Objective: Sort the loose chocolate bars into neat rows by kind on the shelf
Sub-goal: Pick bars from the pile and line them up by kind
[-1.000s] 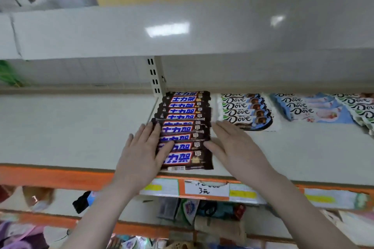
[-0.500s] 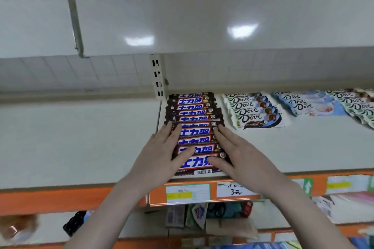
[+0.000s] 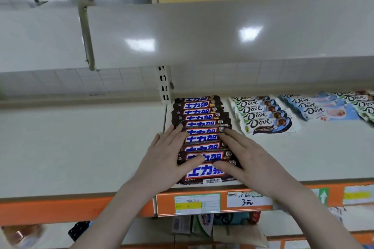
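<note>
Left hand (image 3: 162, 159) and right hand (image 3: 253, 159), fingers flat and released, press both sides of the Snickers row (image 3: 202, 137) at the shelf (image 3: 81, 147) front. Squaring step. Next likely: align the Dove rows (image 3: 265, 115) behind, to the right.

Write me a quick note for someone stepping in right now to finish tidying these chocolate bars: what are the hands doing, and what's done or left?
Left hand: flat, fingers straight, pressing the left side of the brown bar row; thumb lies across a front bar.
Right hand: flat, pressing the row's right side. Neither has a grip on a bar.
Brown bars: one overlapping row from shelf back to the front edge, slightly uneven.
Green-white Dove row sits just right of it; blue Dove row further right; another green-white Dove row at the frame edge, partly cut off.
Done: bars grouped by kind.
Left: probably just squaring up the brown row.
</note>
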Motion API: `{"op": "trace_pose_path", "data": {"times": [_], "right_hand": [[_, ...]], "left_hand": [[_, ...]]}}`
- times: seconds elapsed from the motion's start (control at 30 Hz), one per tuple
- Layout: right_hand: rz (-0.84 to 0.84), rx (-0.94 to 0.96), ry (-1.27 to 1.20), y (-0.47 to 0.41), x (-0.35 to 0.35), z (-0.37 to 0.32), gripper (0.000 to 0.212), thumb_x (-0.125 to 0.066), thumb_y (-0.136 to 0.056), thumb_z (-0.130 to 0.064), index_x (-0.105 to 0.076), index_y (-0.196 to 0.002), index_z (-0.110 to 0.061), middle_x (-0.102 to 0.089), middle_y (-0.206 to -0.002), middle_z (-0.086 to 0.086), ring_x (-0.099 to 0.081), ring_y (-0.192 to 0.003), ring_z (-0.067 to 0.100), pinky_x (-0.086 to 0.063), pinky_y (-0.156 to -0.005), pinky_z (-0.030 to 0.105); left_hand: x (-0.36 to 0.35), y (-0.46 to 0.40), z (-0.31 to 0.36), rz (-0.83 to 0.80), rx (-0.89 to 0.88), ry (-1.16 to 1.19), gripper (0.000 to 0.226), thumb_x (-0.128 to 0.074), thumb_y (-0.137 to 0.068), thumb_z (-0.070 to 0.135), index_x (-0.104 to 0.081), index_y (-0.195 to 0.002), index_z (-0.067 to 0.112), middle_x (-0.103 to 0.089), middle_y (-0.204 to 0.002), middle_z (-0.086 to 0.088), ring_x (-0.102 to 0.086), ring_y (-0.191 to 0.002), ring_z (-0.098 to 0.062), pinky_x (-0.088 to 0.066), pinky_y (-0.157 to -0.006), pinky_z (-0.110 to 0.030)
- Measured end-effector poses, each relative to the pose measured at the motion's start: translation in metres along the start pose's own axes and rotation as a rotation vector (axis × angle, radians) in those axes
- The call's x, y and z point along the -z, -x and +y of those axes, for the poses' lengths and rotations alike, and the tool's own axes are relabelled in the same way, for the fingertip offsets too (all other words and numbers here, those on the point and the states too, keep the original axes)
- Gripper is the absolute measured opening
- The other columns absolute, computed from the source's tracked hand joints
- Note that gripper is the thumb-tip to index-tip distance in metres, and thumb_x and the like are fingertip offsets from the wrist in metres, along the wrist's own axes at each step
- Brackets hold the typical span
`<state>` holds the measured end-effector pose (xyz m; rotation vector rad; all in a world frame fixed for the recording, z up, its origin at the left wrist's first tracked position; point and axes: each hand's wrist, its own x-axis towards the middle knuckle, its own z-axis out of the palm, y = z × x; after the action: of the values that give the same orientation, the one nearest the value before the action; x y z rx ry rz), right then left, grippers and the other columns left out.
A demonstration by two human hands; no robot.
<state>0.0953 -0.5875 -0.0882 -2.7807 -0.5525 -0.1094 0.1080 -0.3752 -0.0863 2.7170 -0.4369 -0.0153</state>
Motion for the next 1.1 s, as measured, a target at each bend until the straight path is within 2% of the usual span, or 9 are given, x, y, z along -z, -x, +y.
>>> {"op": "trace_pose_path", "data": {"times": [0.1,0.17,0.23,0.37,0.57,0.7,0.9,1.1], "right_hand": [[-0.052,-0.013,-0.027,-0.011,-0.002,0.002,0.108,0.004,-0.058,-0.087,-0.004,-0.146,-0.026,0.0,-0.156,-0.007,0.004,-0.139,0.002,0.001,-0.111,0.02],[-0.078,-0.019,-0.053,-0.018,-0.001,0.003,0.114,0.007,-0.053,-0.089,-0.002,-0.146,-0.024,0.002,-0.155,-0.006,0.007,-0.135,-0.002,0.002,-0.111,0.02],[-0.085,-0.026,-0.067,-0.022,-0.001,0.003,0.115,0.007,-0.053,-0.09,-0.004,-0.147,-0.023,0.0,-0.156,-0.006,0.003,-0.138,0.001,0.001,-0.111,0.02],[-0.063,-0.029,-0.077,-0.023,-0.004,0.006,0.099,-0.009,-0.066,-0.082,-0.01,-0.147,-0.024,-0.006,-0.156,-0.006,-0.006,-0.141,0.005,-0.005,-0.11,0.02],[-0.045,-0.014,-0.097,-0.024,-0.001,0.007,0.1,-0.005,-0.066,-0.084,-0.013,-0.146,-0.025,-0.009,-0.156,-0.006,-0.008,-0.141,0.005,-0.005,-0.11,0.02],[-0.069,-0.052,-0.092,-0.035,0.011,0.005,0.087,-0.018,-0.073,-0.067,-0.012,-0.147,-0.021,-0.007,-0.156,-0.003,-0.006,-0.142,0.009,-0.004,-0.113,0.023],[-0.112,-0.039,-0.034,-0.046,0.012,0.011,0.086,-0.015,-0.075,-0.065,-0.019,-0.146,-0.017,-0.017,-0.155,0.0,-0.012,-0.142,0.011,-0.007,-0.113,0.025],[-0.114,-0.027,-0.106,-0.047,0.011,0.012,0.083,-0.018,-0.076,-0.064,-0.019,-0.146,-0.018,-0.016,-0.155,0.001,-0.012,-0.142,0.012,-0.009,-0.114,0.026]], "left_hand": [[0.002,-0.005,0.0,-0.039,-0.006,-0.014,0.091,-0.021,-0.068,0.077,-0.013,-0.147,0.032,0.001,-0.158,0.011,0.005,-0.143,-0.003,0.005,-0.117,-0.031],[0.002,-0.008,0.001,-0.089,-0.006,-0.034,0.094,-0.018,-0.068,0.077,-0.001,-0.149,0.032,0.008,-0.157,0.011,0.009,-0.142,-0.002,0.007,-0.117,-0.03],[0.002,-0.009,0.001,-0.102,-0.007,-0.047,0.094,-0.017,-0.069,0.077,0.003,-0.149,0.032,0.009,-0.157,0.012,0.008,-0.142,-0.001,0.007,-0.116,-0.028],[0.002,-0.008,0.001,-0.075,-0.006,-0.057,0.092,-0.018,-0.07,0.076,-0.003,-0.149,0.03,0.003,-0.158,0.012,0.002,-0.143,-0.001,0.007,-0.113,-0.025],[0.005,-0.008,0.002,-0.104,0.001,-0.055,0.092,-0.017,-0.07,0.075,-0.005,-0.149,0.029,0.001,-0.158,0.01,0.002,-0.143,-0.003,0.005,-0.113,-0.025],[0.012,-0.022,0.0,-0.144,0.026,-0.05,0.09,-0.014,-0.073,0.074,0.002,-0.149,0.029,0.006,-0.158,0.006,0.005,-0.144,-0.006,0.005,-0.114,-0.028],[0.01,-0.036,-0.002,-0.169,0.065,0.005,0.084,-0.031,-0.083,0.07,-0.005,-0.15,0.027,-0.002,-0.159,0.007,-0.005,-0.144,-0.009,-0.012,-0.116,-0.033],[0.008,-0.037,-0.007,-0.143,0.073,0.104,0.081,-0.034,-0.083,0.068,-0.006,-0.149,0.029,0.0,-0.159,0.006,-0.007,-0.144,-0.009,-0.014,-0.117,-0.034]]}}
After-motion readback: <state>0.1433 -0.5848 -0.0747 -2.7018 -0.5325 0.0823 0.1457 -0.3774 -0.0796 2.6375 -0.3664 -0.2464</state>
